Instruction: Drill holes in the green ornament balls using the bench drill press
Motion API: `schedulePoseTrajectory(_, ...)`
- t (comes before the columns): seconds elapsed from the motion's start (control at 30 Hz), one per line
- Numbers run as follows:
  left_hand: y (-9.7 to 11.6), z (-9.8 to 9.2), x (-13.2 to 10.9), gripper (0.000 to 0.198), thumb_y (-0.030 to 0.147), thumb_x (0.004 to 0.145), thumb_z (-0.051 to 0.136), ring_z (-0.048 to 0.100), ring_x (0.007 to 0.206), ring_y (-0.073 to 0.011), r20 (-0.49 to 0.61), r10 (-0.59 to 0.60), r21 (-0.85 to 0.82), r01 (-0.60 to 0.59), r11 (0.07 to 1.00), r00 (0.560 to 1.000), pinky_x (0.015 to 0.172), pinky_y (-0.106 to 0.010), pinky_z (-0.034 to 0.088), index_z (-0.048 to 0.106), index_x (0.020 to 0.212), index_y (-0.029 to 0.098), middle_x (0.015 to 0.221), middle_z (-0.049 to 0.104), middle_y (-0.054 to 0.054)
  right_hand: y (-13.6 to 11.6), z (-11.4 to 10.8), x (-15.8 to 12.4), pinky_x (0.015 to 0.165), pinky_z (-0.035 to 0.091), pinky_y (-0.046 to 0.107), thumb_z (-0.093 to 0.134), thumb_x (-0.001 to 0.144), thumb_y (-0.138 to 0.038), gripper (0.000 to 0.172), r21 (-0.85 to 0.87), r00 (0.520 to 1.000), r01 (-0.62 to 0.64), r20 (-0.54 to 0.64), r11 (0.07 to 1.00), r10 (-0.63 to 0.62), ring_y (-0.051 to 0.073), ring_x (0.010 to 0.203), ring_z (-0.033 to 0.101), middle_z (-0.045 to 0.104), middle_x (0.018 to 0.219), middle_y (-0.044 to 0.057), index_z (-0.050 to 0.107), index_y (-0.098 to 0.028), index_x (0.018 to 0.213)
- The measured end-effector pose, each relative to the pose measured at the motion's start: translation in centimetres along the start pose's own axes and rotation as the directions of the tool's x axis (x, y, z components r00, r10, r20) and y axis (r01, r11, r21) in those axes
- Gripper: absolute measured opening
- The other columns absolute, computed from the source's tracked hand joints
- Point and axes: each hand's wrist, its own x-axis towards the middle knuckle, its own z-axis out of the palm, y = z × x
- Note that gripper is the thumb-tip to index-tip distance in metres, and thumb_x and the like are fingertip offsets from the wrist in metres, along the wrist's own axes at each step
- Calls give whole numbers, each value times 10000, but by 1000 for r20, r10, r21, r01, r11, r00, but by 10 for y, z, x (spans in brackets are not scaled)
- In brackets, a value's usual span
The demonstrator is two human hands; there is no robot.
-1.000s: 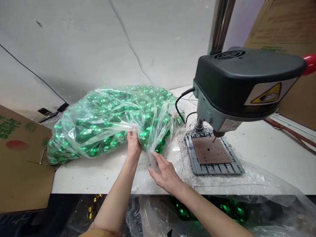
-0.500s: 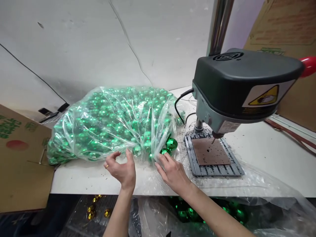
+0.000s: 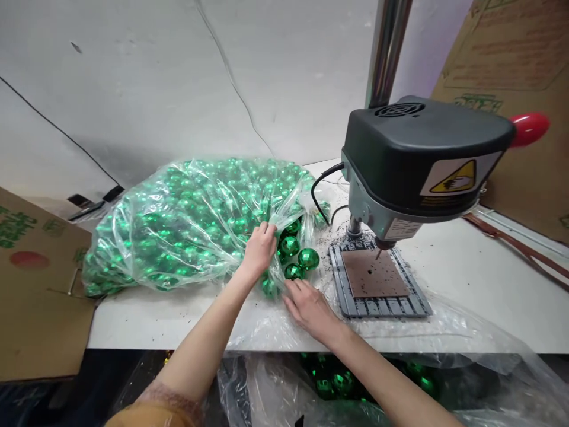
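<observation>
A large clear plastic bag (image 3: 178, 219) full of shiny green balls lies on its side on the white table (image 3: 169, 323). My left hand (image 3: 260, 246) is closed on the bag's film near its mouth, pulling it up and back. At the lower edge of the mouth, my right hand (image 3: 313, 308) pinches the film between thumb and fingers. Between and beyond my hands, several faceted green balls show in the opening; one green ball (image 3: 308, 258) sits at the mouth's right side.
Right of the bag stands a bench drill press (image 3: 427, 157), its bit over a brown board (image 3: 376, 273) on a slotted base, with dark shavings around. Cardboard boxes flank both sides (image 3: 40, 284). Below the table edge, another clear bag holds green balls (image 3: 342, 382).
My left hand has moved up and right from the bag's front and taken hold of the film at the mouth. The opening is wider, showing more green balls. My right hand stays nearly in place.
</observation>
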Motion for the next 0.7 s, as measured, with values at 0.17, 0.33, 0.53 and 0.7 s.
schedulePoseTrajectory(0.17, -6, 3, -9, 252, 42, 911, 433, 614, 768, -175, -188, -175, -160, 146, 976, 966, 723, -278, 480, 627, 864, 196, 911, 634, -49, 2, 0, 6, 879, 596, 359, 575, 934, -435, 382, 43, 997, -22, 78, 999, 18, 140, 1001, 646, 660, 1129, 65, 598, -162, 1201)
schedulePoseTrajectory(0.33, 5, 6, -12, 260, 37, 898, 463, 616, 965, -251, 1, -171, 79, 170, 982, 985, 844, -347, 506, 640, 1000, 198, 1059, 631, -99, 17, 8, 1, 879, 594, 359, 582, 928, -446, 379, 64, 996, -19, 93, 998, 13, 139, 1000, 646, 661, 1130, 66, 609, -157, 1171)
schedulePoseTrajectory(0.53, 6, 9, -26, 248, 84, 923, 485, 582, 1169, -299, -72, -62, 44, 66, 997, 995, 1003, -474, 506, 641, 1088, 183, 1228, 599, -151, 16, 5, -18, 882, 592, 353, 544, 956, -356, 349, 67, 999, 40, -34, 997, -38, 141, 1001, 646, 666, 1099, 57, 579, -165, 1246)
schedulePoseTrajectory(0.7, 31, 2, -53, 254, 65, 924, 508, 495, 1377, -315, -369, 180, -11, -198, 980, 912, 1084, -495, 480, 648, 1100, 183, 1295, 617, -159, 12, -2, -32, 903, 566, 353, 437, 981, -247, 360, 13, 983, 117, -141, 993, -114, 180, 1032, 626, 690, 1089, 103, 554, -162, 1311)
